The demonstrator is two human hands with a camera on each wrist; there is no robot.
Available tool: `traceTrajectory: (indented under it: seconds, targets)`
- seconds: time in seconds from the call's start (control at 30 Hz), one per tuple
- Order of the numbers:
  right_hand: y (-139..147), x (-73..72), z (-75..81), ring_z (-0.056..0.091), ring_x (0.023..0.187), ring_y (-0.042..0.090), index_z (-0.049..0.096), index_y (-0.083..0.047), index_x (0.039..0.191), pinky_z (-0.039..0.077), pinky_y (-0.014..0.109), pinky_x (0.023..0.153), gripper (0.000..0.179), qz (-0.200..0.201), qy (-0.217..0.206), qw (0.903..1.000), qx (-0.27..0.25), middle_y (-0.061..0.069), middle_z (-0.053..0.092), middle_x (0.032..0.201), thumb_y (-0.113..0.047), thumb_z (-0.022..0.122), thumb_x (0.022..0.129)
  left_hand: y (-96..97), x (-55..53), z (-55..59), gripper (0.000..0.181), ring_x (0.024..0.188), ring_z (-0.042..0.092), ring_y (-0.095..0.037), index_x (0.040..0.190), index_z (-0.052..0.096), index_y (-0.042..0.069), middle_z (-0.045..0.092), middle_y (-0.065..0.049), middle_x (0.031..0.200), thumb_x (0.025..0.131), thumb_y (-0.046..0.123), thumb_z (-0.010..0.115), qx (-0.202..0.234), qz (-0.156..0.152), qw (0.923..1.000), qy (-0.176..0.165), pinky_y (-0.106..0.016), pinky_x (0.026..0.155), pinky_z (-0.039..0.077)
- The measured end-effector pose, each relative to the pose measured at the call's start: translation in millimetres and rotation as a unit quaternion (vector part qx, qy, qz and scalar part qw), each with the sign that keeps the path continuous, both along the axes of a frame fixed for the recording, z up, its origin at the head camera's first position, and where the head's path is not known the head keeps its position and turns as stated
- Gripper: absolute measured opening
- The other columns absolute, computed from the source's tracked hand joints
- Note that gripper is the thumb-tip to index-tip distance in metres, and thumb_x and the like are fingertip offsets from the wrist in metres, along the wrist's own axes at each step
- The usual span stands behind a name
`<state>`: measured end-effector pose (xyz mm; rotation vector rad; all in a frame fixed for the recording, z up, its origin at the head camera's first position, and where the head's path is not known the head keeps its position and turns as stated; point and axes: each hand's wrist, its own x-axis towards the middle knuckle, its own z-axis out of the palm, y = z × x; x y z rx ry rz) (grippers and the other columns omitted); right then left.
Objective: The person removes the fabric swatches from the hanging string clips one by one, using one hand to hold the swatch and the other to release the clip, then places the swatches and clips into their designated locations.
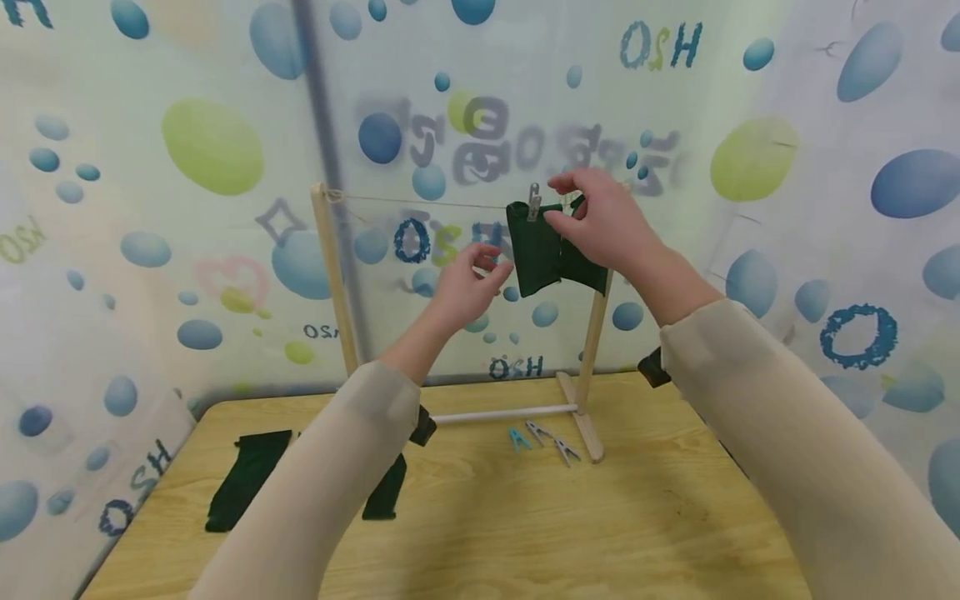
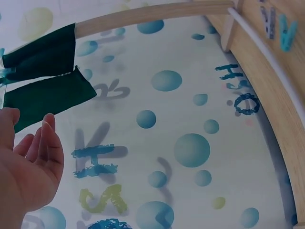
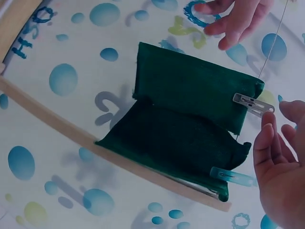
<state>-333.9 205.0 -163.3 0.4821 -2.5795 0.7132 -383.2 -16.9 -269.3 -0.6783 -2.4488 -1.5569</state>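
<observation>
The green cloth [image 3: 190, 78] looks matt, the turquoise clothespin [image 3: 238, 177] smooth plastic, the post [image 1: 334, 275] and tabletop [image 1: 540, 525] wood.

Wood-grain desk [image 1: 570, 533]. Pale backdrop [image 1: 525, 50] past its far, left and right edges: blue bubbles [image 1: 925, 183], green bubbles [image 1: 213, 146], reversed H2O lettering [image 1: 662, 45]; faint pink heart [image 1: 232, 281] above far left corner.

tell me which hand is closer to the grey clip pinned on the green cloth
Right. The right hand is just beside the grey clip, its fingertips close to it; the left hand is lower and farther left, beside the green cloth.
</observation>
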Motion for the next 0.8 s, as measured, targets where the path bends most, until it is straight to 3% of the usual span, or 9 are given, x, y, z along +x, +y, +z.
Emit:
traceTrajectory:
  seconds: [0.27, 0.37, 0.5, 0.63, 0.8]
  targets:
    - [-17, -14.2, 8.3, 0.074, 0.104, 0.037, 0.041, -0.011, 0.17, 0.055, 0.052, 0.11, 0.061, -0.001, -0.03, 0.9994, 0.015, 0.015, 0.043, 0.172, -0.025, 0.061, 0.114, 13.9, -19.8, 8.0, 0.053, 0.122, 0.069, -0.032, 0.157, 0.056, 0.014, 0.067, -0.012, 0.143, 0.113, 0.042, 0.061, 0.005, 0.022, 0.9997, 0.003, -0.048, 0.102, 0.06]
    - [-21, -19.0, 9.0, 0.076, 0.107, 0.036, 0.037, -0.013, 0.172, 0.056, 0.05, 0.111, 0.062, 0.003, -0.046, 0.9989, 0.01, 0.013, 0.039, 0.175, -0.025, 0.059, 0.115, 18.7, -24.1, 11.1, 0.057, 0.126, 0.069, -0.031, 0.163, 0.051, 0.017, 0.064, -0.011, 0.147, 0.113, 0.043, 0.062, 0.033, 0.021, 0.9991, -0.016, -0.048, 0.102, 0.061]
    - [-24, -24.0, 10.6, 0.076, 0.112, 0.035, 0.035, -0.013, 0.172, 0.057, 0.049, 0.109, 0.062, 0.001, -0.057, 0.9984, 0.002, 0.012, 0.038, 0.175, -0.024, 0.057, 0.116, 27.1, -28.0, 17.8, 0.055, 0.119, 0.073, -0.03, 0.162, 0.053, 0.019, 0.063, -0.012, 0.146, 0.112, 0.041, 0.065, 0.103, 0.011, 0.9939, -0.038, -0.042, 0.091, 0.064]
    - [-25, -27.0, 10.2, 0.075, 0.111, 0.034, 0.038, -0.011, 0.171, 0.058, 0.047, 0.107, 0.058, -0.003, -0.061, 0.9981, -0.002, 0.013, 0.042, 0.173, -0.022, 0.055, 0.117, 35.9, -28.7, 23.7, 0.045, 0.105, 0.072, -0.024, 0.152, 0.064, 0.017, 0.067, -0.012, 0.139, 0.111, 0.037, 0.068, 0.166, 0.011, 0.9849, -0.048, -0.032, 0.079, 0.059]
    - [-25, -27.7, 7.2, 0.073, 0.111, 0.034, 0.046, -0.009, 0.166, 0.057, 0.047, 0.107, 0.051, -0.012, -0.068, 0.9976, -0.007, 0.013, 0.048, 0.169, -0.02, 0.054, 0.117, 42.8, -28.1, 23.1, 0.033, 0.095, 0.068, -0.016, 0.137, 0.076, 0.011, 0.071, -0.008, 0.125, 0.111, 0.031, 0.069, 0.208, 0.034, 0.9761, -0.052, -0.027, 0.077, 0.055]
